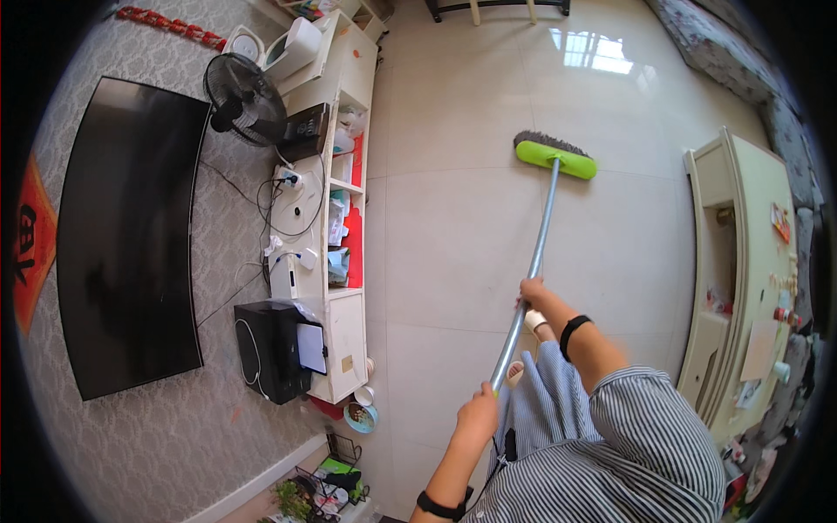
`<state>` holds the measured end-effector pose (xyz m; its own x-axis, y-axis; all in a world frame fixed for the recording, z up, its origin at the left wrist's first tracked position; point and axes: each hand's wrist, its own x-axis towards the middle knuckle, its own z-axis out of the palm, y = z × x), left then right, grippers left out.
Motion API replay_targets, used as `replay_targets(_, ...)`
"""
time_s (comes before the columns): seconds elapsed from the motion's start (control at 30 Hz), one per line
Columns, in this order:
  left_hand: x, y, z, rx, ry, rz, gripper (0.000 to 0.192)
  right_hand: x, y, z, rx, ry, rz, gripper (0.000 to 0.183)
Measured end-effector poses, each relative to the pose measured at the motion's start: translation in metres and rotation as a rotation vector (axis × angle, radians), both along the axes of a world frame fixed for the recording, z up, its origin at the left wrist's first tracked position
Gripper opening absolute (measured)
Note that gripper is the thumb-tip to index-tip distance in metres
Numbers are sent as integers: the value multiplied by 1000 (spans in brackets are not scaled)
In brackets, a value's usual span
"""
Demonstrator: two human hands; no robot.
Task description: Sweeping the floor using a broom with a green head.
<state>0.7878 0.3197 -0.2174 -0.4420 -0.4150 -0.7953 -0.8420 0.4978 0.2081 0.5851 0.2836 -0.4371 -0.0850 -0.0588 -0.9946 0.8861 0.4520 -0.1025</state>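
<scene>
A push broom with a lime-green head (556, 159) and dark grey bristles (546, 138) rests on the tiled floor ahead of me. Its long metal handle (540, 235) slants back toward my body. Partway down that handle my right hand (533, 295) is wrapped around it. Nearer my waist, my left hand (478, 416) grips the handle's upper end. Below my right forearm, parts of my feet in light slippers (515, 372) show on the floor.
Along the left runs a white TV cabinet (344, 314) bearing a black fan (245, 98), cables and a black box-shaped unit (271, 350). A blue bowl (360, 417) sits on the floor by its end. At right stands a cream coffee table (752, 274) before a patterned sofa (719, 52).
</scene>
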Motion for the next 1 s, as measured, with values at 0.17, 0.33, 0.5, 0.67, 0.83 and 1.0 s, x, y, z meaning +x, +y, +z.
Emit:
replay_targets(0.17, 124, 53, 15, 3, -141, 0, 31, 131, 45, 11, 31, -174, -28, 18)
replay_targets(0.33, 218, 94, 59, -33, -215, 43, 22, 264, 111, -28, -94, -446, -75, 60)
replay_targets(0.5, 306, 140, 56, -248, -156, 223, 31, 300, 132, 52, 6, -431, -12, 46)
replay_targets(0.67, 316, 183, 22, -251, 65, 228, 35, 291, 150, 44, 91, -109, 140, 42)
replay_targets(0.83, 187, 152, 8, -268, -34, 102, 18, 183, 147, -2, 83, -114, -130, 26)
replay_targets(1.0, 48, 90, -4, -215, 197, 63, 18, 27, 104, -25, -119, 256, 97, 27)
